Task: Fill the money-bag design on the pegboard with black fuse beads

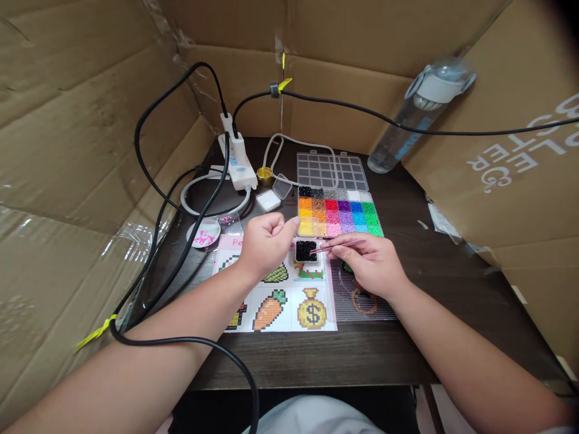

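Note:
My right hand [373, 262] pinches a pair of pinkish tweezers [344, 246], whose tips reach into a small clear box of black beads [306, 251]. My left hand [266, 241] is closed, thumb on top, at the left of that box and close to its raised clear lid [308, 225]; whether its fingers grip anything is hidden. Under both lies a printed pattern sheet [271, 322] with pixel pictures, including a carrot and a money bag. Partly below my right hand is a clear pegboard [344, 301] bearing an orange ring of beads and some green ones.
Behind the hands stands a compartment case of coloured beads [332, 205], its lid [332, 171] folded back. To the left are a white dish of pink beads [204, 233], a box of white beads [268, 201] and a power strip [238, 163]. Black cables [156, 241] cross over my left forearm. A water bottle [407, 126] leans against cardboard.

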{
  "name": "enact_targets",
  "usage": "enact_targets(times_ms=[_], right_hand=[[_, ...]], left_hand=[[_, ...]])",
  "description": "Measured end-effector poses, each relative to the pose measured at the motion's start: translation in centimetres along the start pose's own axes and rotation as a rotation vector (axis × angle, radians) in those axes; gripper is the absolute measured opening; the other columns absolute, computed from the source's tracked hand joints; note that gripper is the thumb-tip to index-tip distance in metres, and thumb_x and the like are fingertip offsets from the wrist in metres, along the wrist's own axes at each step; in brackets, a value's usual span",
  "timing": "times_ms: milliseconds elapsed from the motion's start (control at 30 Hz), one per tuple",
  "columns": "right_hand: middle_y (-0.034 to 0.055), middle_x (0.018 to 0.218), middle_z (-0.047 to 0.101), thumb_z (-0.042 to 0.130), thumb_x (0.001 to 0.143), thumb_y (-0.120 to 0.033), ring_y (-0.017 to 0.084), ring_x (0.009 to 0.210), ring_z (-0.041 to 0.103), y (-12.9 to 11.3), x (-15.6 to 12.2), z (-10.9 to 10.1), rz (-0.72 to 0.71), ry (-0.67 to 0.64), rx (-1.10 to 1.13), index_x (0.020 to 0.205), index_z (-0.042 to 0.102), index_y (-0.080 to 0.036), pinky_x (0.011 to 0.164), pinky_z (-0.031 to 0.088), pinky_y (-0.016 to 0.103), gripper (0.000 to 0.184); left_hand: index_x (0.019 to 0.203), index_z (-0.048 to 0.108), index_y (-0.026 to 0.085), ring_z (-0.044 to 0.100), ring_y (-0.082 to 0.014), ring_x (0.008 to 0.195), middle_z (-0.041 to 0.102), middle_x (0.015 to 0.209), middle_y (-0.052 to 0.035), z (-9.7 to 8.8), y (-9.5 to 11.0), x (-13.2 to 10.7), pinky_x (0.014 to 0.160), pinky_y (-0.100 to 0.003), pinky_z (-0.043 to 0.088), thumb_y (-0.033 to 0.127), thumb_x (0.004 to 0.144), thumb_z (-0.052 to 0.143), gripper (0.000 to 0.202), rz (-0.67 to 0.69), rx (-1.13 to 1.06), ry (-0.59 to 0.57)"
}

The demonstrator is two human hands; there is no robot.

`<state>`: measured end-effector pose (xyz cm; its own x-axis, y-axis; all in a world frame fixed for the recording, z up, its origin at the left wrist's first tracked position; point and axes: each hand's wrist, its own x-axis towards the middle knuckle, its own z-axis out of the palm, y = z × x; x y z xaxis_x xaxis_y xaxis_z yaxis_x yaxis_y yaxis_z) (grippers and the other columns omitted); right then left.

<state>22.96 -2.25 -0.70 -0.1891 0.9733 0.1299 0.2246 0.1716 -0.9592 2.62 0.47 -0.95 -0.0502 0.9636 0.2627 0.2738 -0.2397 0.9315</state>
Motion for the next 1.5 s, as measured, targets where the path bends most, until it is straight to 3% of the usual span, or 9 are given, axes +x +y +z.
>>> enact_targets(times_ms=[333, 633, 1067, 1267, 1500], right_hand=[[0.0044, 0.085, 0.08, 0.068, 0.084, -0.025, 0.015, 0.068, 0.074, 0.0, 0.2, 0.0, 0.002, -0.014, 0.001, 0.084, 0.074, -0.021, 0.068, 0.063, 0.029, 0.008], [0.0063, 0.083, 0.079, 0.071, 0.083, -0.032, 0.017, 0.069, 0.075, 0.0, 0.0, -0.2, 0.031, 0.027, 0.02, 0.084, 0.074, -0.019, 0.069, 0.064, 0.032, 0.014], [0.0036, 0.075, 0.077, 0.076, 0.081, -0.033, 0.018, 0.068, 0.075, 0.1, -0.1, -2.2, 0.01, 0.205, 0.115, 0.086, 0.073, -0.021, 0.068, 0.062, 0.032, 0.014], [0.0049, 0.081, 0.078, 0.076, 0.08, -0.035, 0.018, 0.069, 0.075, 1.0, 0.1, -2.9, 0.031, 0.186, 0.218, 0.087, 0.072, -0.02, 0.065, 0.062, 0.032, 0.018], [0.004, 0.073, 0.078, 0.076, 0.079, -0.038, 0.018, 0.067, 0.075, -0.2, 0.0, -1.7, 0.044, 0.127, 0.101, 0.083, 0.073, -0.02, 0.066, 0.064, 0.031, 0.019]], left_hand=[[0.052, 0.02, 0.02, 0.025, -0.0067, 0.048, 0.024, 0.049, 0.0064, 0.0, 0.2, 0.1, 0.047, -0.025, 0.023, 0.03, 0.079, 0.062, 0.05, 0.004, 0.0, 0.006], [0.052, 0.021, 0.019, 0.025, -0.0077, 0.049, 0.027, 0.048, 0.0059, 0.1, 0.0, 0.0, 0.049, -0.026, 0.024, 0.028, 0.079, 0.063, 0.051, 0.0, -0.004, 0.005], [0.053, 0.02, 0.019, 0.024, -0.0076, 0.05, 0.024, 0.049, 0.0058, 0.1, 0.1, -0.1, 0.049, -0.026, 0.023, 0.028, 0.079, 0.063, 0.051, 0.0, -0.009, 0.003], [0.053, 0.02, 0.02, 0.025, -0.0065, 0.047, 0.023, 0.049, 0.0061, -0.1, 0.2, -0.1, 0.047, -0.024, 0.023, 0.027, 0.079, 0.063, 0.051, 0.006, -0.007, -0.001], [0.052, 0.02, 0.019, 0.027, -0.0062, 0.045, 0.026, 0.047, 0.006, 0.0, 0.4, 0.0, 0.045, -0.023, 0.024, 0.026, 0.079, 0.063, 0.051, 0.007, -0.012, -0.006]])
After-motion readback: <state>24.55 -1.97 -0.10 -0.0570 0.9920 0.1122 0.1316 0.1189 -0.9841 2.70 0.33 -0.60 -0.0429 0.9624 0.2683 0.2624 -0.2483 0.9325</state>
